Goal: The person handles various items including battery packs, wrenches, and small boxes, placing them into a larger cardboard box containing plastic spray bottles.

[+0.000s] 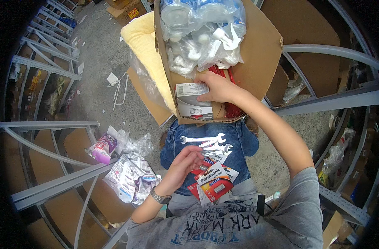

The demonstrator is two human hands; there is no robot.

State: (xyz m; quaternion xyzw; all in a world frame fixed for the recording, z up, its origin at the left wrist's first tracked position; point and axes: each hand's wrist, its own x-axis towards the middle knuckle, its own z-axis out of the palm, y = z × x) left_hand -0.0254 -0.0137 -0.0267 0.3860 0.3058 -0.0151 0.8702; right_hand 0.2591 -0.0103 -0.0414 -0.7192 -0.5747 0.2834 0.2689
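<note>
My right hand (219, 88) reaches into an open cardboard box (260, 54), its thumb and fingers gripping the right side of a flat grey-and-white package (193, 103). Red bristly strands (232, 110) lie beside that package, partly under my wrist. Over my lap, my left hand (184, 166) has its fingers curled in; a small silvery bit shows at the fingertips, too little to name. Several open-ended wrenches (202, 139) rest on my jeans just beyond it. To its right lie several carded battery packs (217, 182), overlapping in a loose pile.
Clear bags of white spray tops and jars (202, 37) fill the far part of the box. A pale yellow cloth (146, 54) hangs at its left side. Silvery pouches (131, 176) and a purple packet (102, 148) sit left of me. Metal shelving (330, 101) stands on both sides.
</note>
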